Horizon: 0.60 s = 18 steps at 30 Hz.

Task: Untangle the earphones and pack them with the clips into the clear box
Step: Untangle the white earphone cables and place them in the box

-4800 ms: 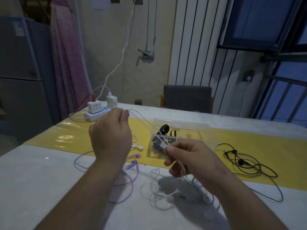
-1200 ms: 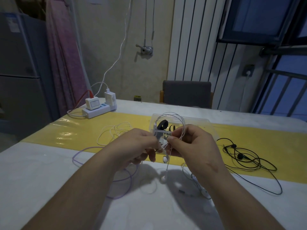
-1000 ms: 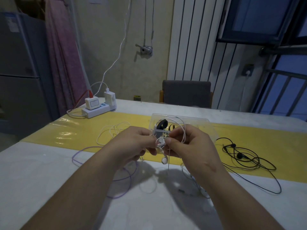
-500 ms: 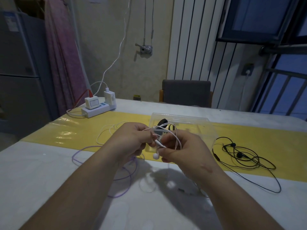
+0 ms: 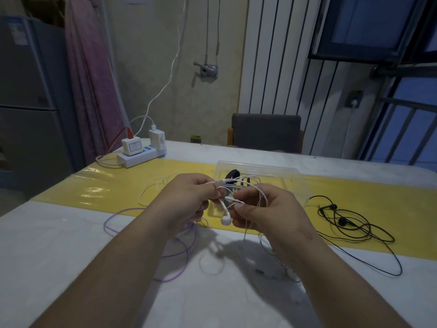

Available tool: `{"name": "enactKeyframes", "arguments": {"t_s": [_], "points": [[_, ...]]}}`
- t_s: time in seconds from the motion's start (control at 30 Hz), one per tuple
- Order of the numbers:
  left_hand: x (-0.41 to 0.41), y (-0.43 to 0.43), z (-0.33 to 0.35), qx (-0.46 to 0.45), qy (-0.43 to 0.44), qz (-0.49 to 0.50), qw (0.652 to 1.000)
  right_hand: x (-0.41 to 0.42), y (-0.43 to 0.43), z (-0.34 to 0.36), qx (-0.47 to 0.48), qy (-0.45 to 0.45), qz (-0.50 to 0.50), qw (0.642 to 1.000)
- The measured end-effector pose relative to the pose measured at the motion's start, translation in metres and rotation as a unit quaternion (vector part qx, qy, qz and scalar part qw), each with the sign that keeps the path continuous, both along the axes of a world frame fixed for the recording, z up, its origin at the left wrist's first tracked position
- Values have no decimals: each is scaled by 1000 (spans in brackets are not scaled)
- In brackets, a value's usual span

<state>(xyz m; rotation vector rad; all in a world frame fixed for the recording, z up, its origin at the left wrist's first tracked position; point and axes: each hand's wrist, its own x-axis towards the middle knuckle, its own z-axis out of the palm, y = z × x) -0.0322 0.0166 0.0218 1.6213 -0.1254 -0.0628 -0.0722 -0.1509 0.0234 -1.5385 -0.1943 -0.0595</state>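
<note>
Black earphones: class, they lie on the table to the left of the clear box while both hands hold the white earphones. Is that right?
Not quite. The head view shows the black earphones lying to the right of the clear box, not the left. The left hand and right hand do hold the white earphones.

Bare forearms, bare left hand [image 5: 186,197]; right hand [image 5: 272,210]

head view | worn on the person's head | faces forward and down | close over hands [image 5: 227,204] and tabletop [image 5: 59,245] | far wall and chair [image 5: 266,132] behind
</note>
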Motion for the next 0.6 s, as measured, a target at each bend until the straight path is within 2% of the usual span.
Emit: {"name": "enactKeyframes", "arguments": {"t_s": [0.17,0.37,0.6], "points": [[2,1,2,-35,10,4,999,3,-1,-1,-23,5,-25,999],[4,4,3,-62,22,8,998,1,0,6,70,26,-23,997],[1,2,2,-65,-25,-8,998,-1,0,7,79,35,0,996]]}}
